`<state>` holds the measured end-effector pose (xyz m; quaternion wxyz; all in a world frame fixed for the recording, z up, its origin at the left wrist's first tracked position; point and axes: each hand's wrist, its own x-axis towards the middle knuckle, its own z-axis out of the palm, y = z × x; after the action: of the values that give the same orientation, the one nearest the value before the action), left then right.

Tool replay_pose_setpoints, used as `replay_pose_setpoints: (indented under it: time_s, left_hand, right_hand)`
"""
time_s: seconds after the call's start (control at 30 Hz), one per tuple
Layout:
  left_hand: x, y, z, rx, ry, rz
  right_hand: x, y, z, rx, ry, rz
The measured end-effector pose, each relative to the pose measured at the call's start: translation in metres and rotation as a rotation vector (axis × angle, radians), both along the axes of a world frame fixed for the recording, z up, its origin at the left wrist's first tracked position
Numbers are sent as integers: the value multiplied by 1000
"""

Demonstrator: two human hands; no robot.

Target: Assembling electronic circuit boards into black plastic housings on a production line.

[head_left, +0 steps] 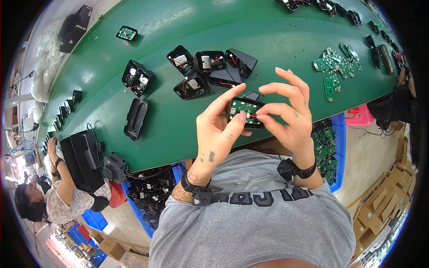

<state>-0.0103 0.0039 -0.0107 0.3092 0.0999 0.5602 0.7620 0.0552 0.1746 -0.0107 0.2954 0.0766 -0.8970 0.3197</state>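
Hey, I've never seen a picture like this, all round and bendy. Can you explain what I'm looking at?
There's no machine: these are a person's bare hands. The single picture comes from a wide fisheye camera on their head, looking down, so straight edges curve. The left hand holds a small black case with a green circuit board in it, while the right hand pinches a red wire at the board. On the green table lie more open black housings and, to the right, loose green boards. Another person is at far left.
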Motion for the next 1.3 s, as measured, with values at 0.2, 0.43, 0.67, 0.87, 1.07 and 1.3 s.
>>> replay_pose_setpoints:
  time_s: [0.2, 0.43, 0.67, 0.87, 1.07, 1.3]
  left_hand:
    - [8, 6, -10, -72, 315, 121]
    - [13, 11, -17, -213, 675, 231]
    - [12, 8, -14, -129, 451, 212]
    - [-5, 0, -10, -18, -75, 44]
    - [-21, -19, -4, -168, -263, -428]
    - [-57, -23, 40, -211, -170, -528]
  right_hand:
    - [5, -24, 1, -261, -177, -146]
    - [6, -29, -9, -376, -117, -244]
    - [3, -32, -25, -458, 10, -98]
    - [1, -17, -5, -105, -46, -11]
    - [-1, -1, 22, -36, -216, 389]
    - [8, 31, 23, -125, -62, 280]
